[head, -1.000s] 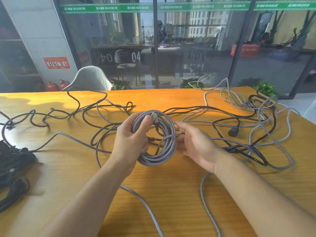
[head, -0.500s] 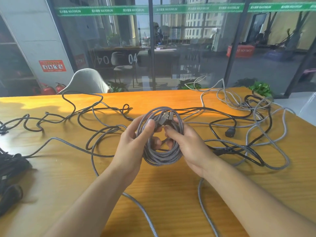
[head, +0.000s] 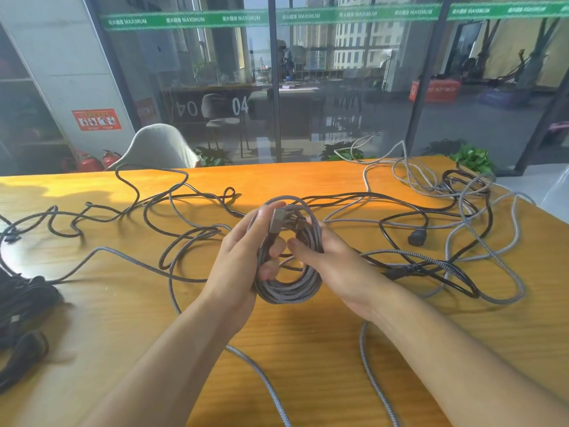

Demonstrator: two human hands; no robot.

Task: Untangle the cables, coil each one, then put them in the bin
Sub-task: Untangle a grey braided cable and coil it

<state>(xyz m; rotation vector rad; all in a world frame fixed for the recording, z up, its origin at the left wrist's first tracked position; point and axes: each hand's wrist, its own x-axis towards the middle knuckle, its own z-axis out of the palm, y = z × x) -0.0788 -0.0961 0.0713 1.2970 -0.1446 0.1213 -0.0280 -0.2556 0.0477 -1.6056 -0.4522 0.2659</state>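
Centrally, both hands' grips, left hand (head: 243, 260) and right hand (head: 335, 266), clasp the coiled grey cable (head: 289, 289) above the table (head: 308, 349).

Green strip (head: 308, 16) across glass wall (head: 338, 103): "MAXIMUM", repeated. Glass: white "04" (head: 240, 106). Red notice (head: 96, 119) on pillar: text unreadable.

Wooden table (head: 92, 303); grey chair (head: 157, 147); potted plant (head: 472, 157) behind.

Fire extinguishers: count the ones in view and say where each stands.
2. One fire extinguisher stands on the floor past the table's far left edge; a second fire extinguisher stands just right of it, beside the white chair. Others may be hidden behind the table.
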